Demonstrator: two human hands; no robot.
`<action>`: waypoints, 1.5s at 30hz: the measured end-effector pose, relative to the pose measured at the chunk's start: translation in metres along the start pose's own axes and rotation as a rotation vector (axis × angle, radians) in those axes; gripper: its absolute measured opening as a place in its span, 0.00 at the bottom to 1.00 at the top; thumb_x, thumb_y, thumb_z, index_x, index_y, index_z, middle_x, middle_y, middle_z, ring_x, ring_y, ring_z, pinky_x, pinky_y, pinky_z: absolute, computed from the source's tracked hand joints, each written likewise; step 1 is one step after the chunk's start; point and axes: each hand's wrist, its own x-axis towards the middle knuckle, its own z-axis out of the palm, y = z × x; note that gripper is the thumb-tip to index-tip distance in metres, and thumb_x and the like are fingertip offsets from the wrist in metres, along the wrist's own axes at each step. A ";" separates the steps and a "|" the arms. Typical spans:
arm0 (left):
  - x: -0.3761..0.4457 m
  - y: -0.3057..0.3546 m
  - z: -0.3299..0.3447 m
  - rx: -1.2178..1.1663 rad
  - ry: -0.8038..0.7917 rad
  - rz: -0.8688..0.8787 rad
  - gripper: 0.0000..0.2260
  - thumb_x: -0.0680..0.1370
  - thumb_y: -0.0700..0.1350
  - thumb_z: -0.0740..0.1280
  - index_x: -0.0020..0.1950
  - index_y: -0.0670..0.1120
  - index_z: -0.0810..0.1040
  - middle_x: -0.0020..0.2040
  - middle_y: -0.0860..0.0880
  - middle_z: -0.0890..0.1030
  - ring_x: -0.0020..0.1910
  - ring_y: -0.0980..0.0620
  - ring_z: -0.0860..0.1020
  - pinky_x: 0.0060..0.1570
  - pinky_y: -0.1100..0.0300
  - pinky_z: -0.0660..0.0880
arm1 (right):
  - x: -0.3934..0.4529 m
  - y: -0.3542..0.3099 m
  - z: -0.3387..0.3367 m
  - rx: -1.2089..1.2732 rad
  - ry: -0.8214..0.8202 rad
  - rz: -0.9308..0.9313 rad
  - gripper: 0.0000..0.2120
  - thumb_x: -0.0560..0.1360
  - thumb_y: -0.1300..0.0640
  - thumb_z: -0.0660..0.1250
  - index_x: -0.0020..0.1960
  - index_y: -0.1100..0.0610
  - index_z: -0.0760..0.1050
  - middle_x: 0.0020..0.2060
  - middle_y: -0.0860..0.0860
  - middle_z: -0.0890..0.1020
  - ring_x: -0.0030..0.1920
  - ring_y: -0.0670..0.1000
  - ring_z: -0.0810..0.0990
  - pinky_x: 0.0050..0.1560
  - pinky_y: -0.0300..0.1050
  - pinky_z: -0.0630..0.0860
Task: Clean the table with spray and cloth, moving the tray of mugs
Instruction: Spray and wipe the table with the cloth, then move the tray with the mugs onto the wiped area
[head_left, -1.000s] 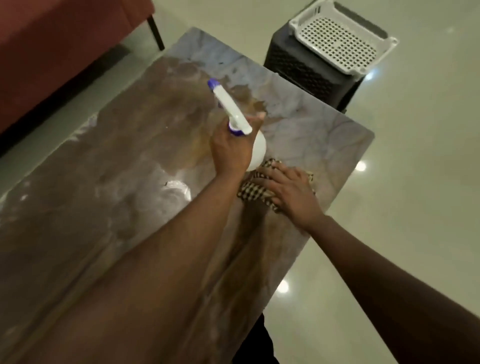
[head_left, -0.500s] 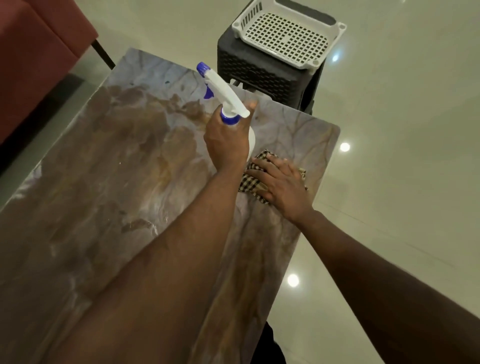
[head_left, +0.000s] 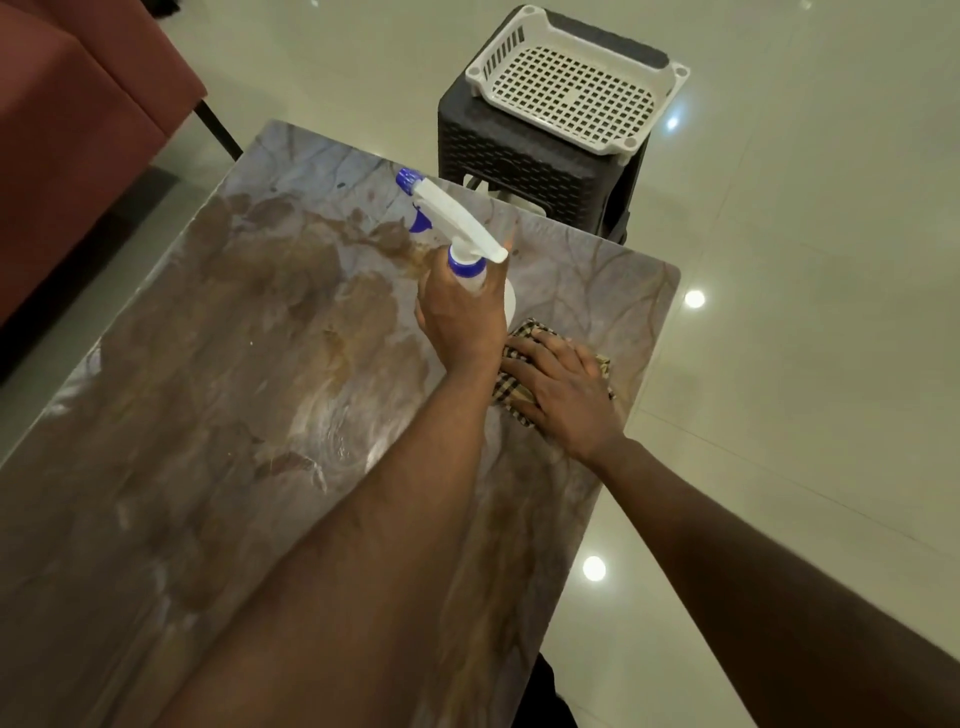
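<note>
Your left hand (head_left: 462, 317) gripped the spray bottle (head_left: 457, 234) by its neck, fingers wrapped round it, nozzle aimed across the far end of the marble-patterned table (head_left: 208, 364), apparently to wet that patch next. Your right hand (head_left: 566, 395) pressed flat, fingers straight, on the checked cloth (head_left: 524, 332) near the table's right edge, ready to wipe. The white perforated tray (head_left: 576, 78) sat on a dark stool (head_left: 519, 156) beyond the table; no mugs were visible in it.

Open table (head_left: 218, 415) left of hands
</note>
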 end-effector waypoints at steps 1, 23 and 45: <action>-0.002 -0.002 -0.003 -0.018 -0.027 0.006 0.28 0.72 0.56 0.73 0.66 0.43 0.73 0.62 0.45 0.79 0.61 0.48 0.75 0.66 0.44 0.70 | 0.000 -0.001 -0.003 0.006 -0.008 -0.003 0.23 0.76 0.42 0.56 0.70 0.43 0.64 0.72 0.47 0.66 0.73 0.54 0.61 0.73 0.57 0.50; -0.135 -0.110 -0.288 0.546 -0.157 0.114 0.29 0.74 0.50 0.71 0.73 0.46 0.67 0.73 0.45 0.70 0.73 0.47 0.66 0.71 0.49 0.63 | -0.082 -0.217 0.000 0.706 -0.045 -0.066 0.12 0.77 0.59 0.65 0.60 0.57 0.75 0.59 0.53 0.77 0.60 0.51 0.75 0.60 0.53 0.74; -0.398 -0.271 -0.613 0.283 0.531 -0.588 0.15 0.75 0.42 0.70 0.62 0.43 0.77 0.58 0.43 0.80 0.56 0.44 0.79 0.55 0.50 0.76 | -0.277 -0.565 0.131 0.575 -0.578 -0.333 0.12 0.75 0.59 0.67 0.58 0.58 0.76 0.48 0.54 0.79 0.46 0.49 0.76 0.45 0.35 0.67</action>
